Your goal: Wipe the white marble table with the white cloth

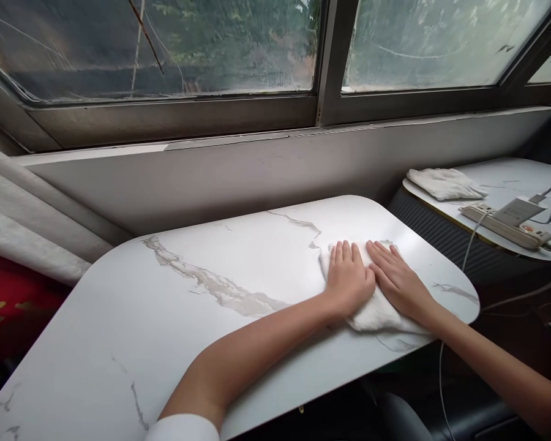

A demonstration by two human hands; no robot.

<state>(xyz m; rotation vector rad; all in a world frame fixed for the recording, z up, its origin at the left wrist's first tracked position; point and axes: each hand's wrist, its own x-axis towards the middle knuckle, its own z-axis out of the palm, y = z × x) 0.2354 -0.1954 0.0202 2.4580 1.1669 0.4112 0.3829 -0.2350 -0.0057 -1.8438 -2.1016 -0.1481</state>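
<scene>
A white cloth (376, 313) lies folded flat on the right part of a white marble-patterned table (257, 263). My left hand (350, 277) rests palm down on the cloth's left side, its fingers stretched forward. Pressed flat on the same cloth, my right hand (398, 283) lies just to the right, its fingers pointing forward and left. The two hands touch or nearly touch near the left thumb. Parts of the cloth are hidden under both palms.
A second white cloth (446, 183) and a power strip (505, 226) with a plugged-in white adapter (518, 211) lie on another table at the right. Cables hang between the tables. A window (239, 49) stands behind, with a white curtain (22, 208) and red fabric (18, 306) at the left.
</scene>
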